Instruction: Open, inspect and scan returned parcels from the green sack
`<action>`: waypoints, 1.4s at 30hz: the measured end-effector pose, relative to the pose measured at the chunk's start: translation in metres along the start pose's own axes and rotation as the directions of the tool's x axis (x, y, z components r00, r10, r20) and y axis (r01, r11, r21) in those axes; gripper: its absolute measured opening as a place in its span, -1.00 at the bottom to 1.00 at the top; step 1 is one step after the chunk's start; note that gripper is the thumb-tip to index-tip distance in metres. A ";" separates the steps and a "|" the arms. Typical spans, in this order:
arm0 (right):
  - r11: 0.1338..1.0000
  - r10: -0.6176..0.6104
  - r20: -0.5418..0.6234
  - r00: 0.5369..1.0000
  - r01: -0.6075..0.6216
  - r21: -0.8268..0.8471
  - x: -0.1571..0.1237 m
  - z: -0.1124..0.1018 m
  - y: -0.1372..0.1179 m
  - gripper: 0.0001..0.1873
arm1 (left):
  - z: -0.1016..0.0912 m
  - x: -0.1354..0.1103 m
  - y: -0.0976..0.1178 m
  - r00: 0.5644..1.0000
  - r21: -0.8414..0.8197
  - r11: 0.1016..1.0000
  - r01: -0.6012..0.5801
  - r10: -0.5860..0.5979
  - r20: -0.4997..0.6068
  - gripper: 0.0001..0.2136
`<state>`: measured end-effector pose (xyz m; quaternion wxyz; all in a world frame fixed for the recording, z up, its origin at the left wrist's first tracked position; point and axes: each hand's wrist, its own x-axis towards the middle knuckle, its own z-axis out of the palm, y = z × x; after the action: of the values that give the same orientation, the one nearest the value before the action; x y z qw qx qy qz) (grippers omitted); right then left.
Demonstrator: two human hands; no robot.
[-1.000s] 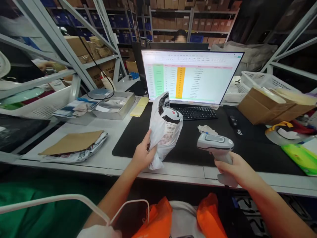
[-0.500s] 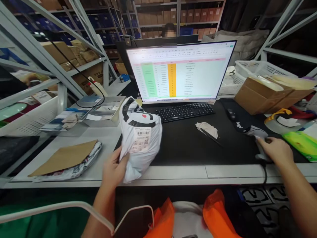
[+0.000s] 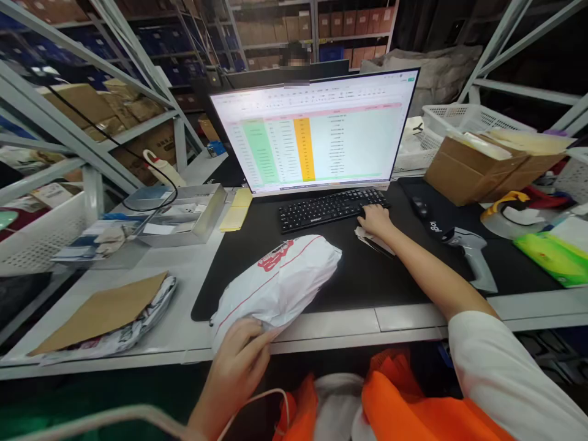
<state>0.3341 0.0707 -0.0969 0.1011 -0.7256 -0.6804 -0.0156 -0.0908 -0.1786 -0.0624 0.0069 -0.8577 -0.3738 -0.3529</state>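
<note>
My left hand (image 3: pixel 241 355) is closed on the near end of a white plastic mailing bag (image 3: pixel 280 275). Red print and a thin red line run along the bag's upper side, and its far end lies over the black desk mat (image 3: pixel 248 251). At the right end of the black keyboard (image 3: pixel 316 213), my right hand (image 3: pixel 375 220) rests on the keys with nothing held in it. Just below that hand lies a crumpled pale paper scrap (image 3: pixel 367 237) with a thin dark stick-like object. A grey barcode scanner (image 3: pixel 475 260) lies by itself on the right of the mat.
Behind the keyboard stands a monitor (image 3: pixel 358 141) showing a spreadsheet. Flat parcels under a brown envelope (image 3: pixel 105 306) lie at left, near a grey tray (image 3: pixel 197 217). A mouse (image 3: pixel 419 206), cardboard box (image 3: pixel 468 171) and tape roll (image 3: pixel 505 214) are at right. Someone sits beyond the monitor.
My right hand has let go of the scanner and moved left onto the keyboard. The bag, held up with its label showing, has been lowered and turned to its red-printed side.
</note>
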 end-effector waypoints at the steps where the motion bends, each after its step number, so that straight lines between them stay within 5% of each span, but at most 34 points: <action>1: 0.999 0.033 -0.005 0.999 -0.033 -0.010 0.004 0.002 -0.001 -0.49 | 0.001 -0.011 0.001 0.999 0.046 0.999 0.017 -0.015 -0.042 -0.69; 5: 0.995 0.083 -0.024 0.996 -0.084 -0.044 0.015 0.003 -0.006 -0.44 | 0.010 -0.049 -0.005 0.996 0.268 0.959 0.088 -0.083 -0.031 -0.75; 9: 0.995 0.071 0.010 0.997 -0.071 -0.068 0.011 -0.012 -0.008 -0.42 | 0.031 -0.066 -0.005 0.988 0.325 0.939 0.111 -0.140 0.067 -0.57; 16: 0.995 0.037 0.278 0.960 -0.008 -0.102 -0.086 -0.029 0.015 -0.55 | 0.058 -0.072 0.003 0.999 0.285 0.957 0.045 -0.037 -0.032 -0.71; 19: 0.987 0.018 0.289 0.957 0.029 -0.158 -0.124 -0.027 0.023 -0.60 | 0.043 -0.054 -0.006 0.998 0.242 0.970 -0.009 0.022 -0.052 -0.70; 23: 0.988 0.008 0.262 0.965 0.033 -0.153 -0.138 -0.031 0.031 -0.66 | 0.007 -0.002 -0.023 0.988 0.135 0.991 -0.010 0.031 -0.152 -0.76; 27: 0.999 0.049 0.096 0.994 -0.047 -0.023 -0.146 -0.052 0.034 -0.65 | -0.023 0.058 -0.038 0.935 0.034 0.982 0.183 -0.163 -0.315 -0.91; 29: 0.994 0.023 -0.033 0.999 -0.019 0.107 -0.156 -0.068 0.025 -0.65 | -0.029 0.082 -0.042 0.914 0.006 0.958 0.286 -0.271 -0.301 -0.88; 33: 0.894 -0.332 -0.218 0.918 0.380 0.239 -0.182 -0.101 -0.027 -0.62 | -0.024 0.107 -0.041 0.896 -0.008 0.931 0.364 -0.353 -0.268 -0.85; 35: 0.837 -0.473 -0.212 0.855 0.512 0.195 -0.193 -0.112 -0.064 -0.59 | -0.019 0.110 -0.035 0.884 -0.012 0.933 0.360 -0.345 -0.317 -0.87; 38: 0.826 -0.540 -0.144 0.829 0.555 0.097 -0.199 -0.122 -0.111 -0.55 | -0.016 0.107 -0.022 0.882 -0.022 0.949 0.315 -0.301 -0.363 -0.89; 42: 0.825 -0.558 -0.122 0.821 0.565 0.029 -0.181 -0.128 -0.120 -0.55 | -0.017 0.091 -0.009 0.914 -0.064 0.971 0.230 -0.238 -0.329 -0.85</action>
<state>0.2167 -0.1221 0.0142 0.1520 -0.4876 -0.8575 -0.0622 -0.0638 -0.1185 0.0037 0.0174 -0.7346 -0.4627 -0.4959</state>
